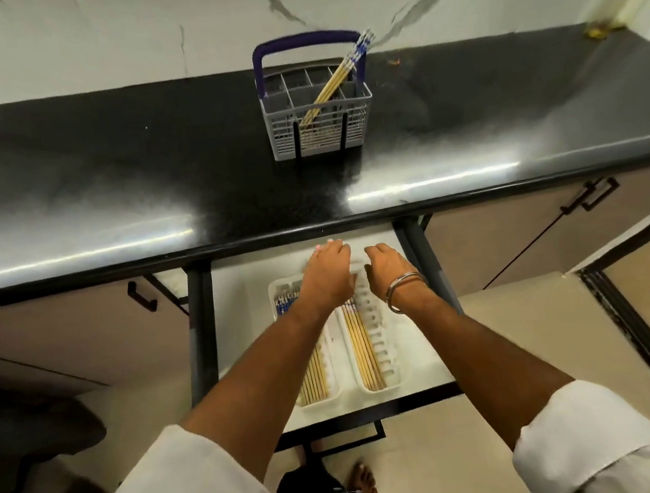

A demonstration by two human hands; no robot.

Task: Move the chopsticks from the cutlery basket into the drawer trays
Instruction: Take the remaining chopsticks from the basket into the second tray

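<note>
A grey cutlery basket (318,133) with a blue handle stands on the black counter, and a few blue-topped bamboo chopsticks (336,78) lean in it toward the right. Below, the white drawer (236,297) is pulled out. It holds two clear trays side by side. The left tray (277,288) and the right tray (393,364) each hold several chopsticks (314,381) (363,351). My left hand (326,274) lies palm down over the far end of the left tray, fingers stretched forward. My right hand (388,267), with a bangle at the wrist, hovers over the right tray's far end; its fingertips are hidden.
The glossy black counter (104,170) overhangs the drawer's back. Closed cabinet doors with black handles (142,295) (593,195) flank the drawer. A marble-look wall rises behind the basket. My foot (362,481) stands on the tiled floor under the drawer front.
</note>
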